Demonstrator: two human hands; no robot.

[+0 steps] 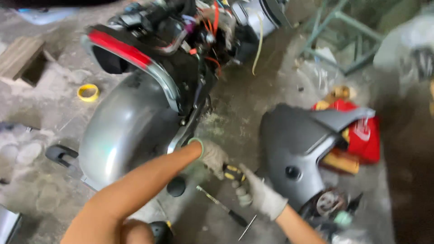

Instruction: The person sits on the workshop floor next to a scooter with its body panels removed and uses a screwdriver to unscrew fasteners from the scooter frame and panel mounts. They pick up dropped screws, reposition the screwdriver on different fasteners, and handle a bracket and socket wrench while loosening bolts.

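A partly stripped grey scooter (pixel 129 126) stands on the concrete floor, with a red strip (pixel 120 49) and loose wires (pixel 212 22) at its top. My left hand (pixel 212 156), in a pale glove, is closed beside the scooter's lower front. My gloved right hand (pixel 258 193) is just right of it. Between the two hands is a screwdriver with a yellow and black handle (pixel 233 172), and both hands grip it. The frame is blurred, so the tool's tip is not visible.
A second screwdriver (pixel 222 208) lies on the floor below my hands. A removed grey body panel (pixel 294 142) rests to the right, against a red bag (pixel 364 133). A yellow tape roll (pixel 88 92), a wooden block (pixel 18 56) and a green metal frame (pixel 343 27) lie further off.
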